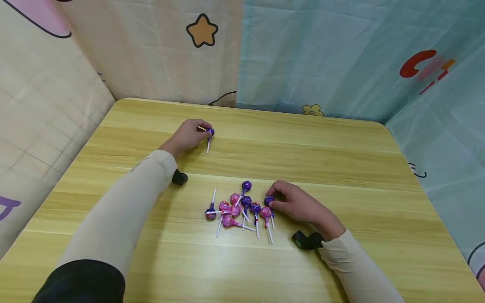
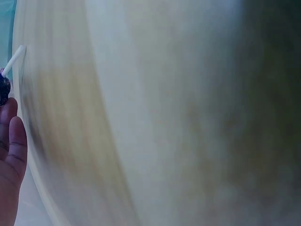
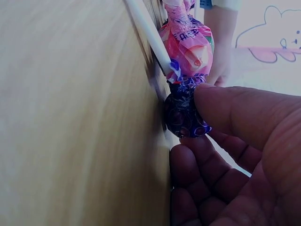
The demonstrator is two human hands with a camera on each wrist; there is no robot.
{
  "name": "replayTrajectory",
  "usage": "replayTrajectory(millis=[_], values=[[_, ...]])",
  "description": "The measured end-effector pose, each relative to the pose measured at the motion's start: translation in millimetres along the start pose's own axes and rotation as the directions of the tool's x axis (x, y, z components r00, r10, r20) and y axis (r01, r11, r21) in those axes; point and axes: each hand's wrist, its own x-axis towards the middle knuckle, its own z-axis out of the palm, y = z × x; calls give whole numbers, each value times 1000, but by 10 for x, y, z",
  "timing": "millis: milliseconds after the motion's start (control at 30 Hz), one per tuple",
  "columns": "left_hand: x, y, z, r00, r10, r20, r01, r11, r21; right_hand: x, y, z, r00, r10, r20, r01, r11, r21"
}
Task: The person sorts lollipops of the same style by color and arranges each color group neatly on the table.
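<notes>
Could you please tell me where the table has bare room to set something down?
Bare table lies between the right hand and the back edge, and between the sleeves, this side of the lollipops. Their cluster, by that hand, is crowded.

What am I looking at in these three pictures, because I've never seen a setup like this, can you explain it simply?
There's no machine, just a person's two bare hands. The wide picture comes from a camera worn on the head, looking forward and down. The other two come from wrist cameras, one per arm, so they look sideways and very close; the left one shows mostly blurry tabletop.

On the wooden table lies a loose cluster of pink and purple wrapped lollipops. The left hand, beyond the cluster, pinches one purple lollipop. The right hand, at the cluster's right edge, pinches another purple lollipop.
</notes>
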Motion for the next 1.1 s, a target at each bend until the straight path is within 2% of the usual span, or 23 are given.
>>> replayTrajectory(millis=[400, 600, 1100], values=[[30, 86, 66, 1000, 17, -4, -17, 999, 30, -8, 7, 2, 1000, 5, -9, -5, 1000, -9], [57, 61, 89, 1000, 8, 3, -8, 999, 53, -7, 7, -1, 1000, 5, -9, -6, 1000, -11], [46, 73, 99, 1000, -21, 4, 20, 999, 38, -1, 6, -4, 1000, 3, -11, -3, 1000, -20]])
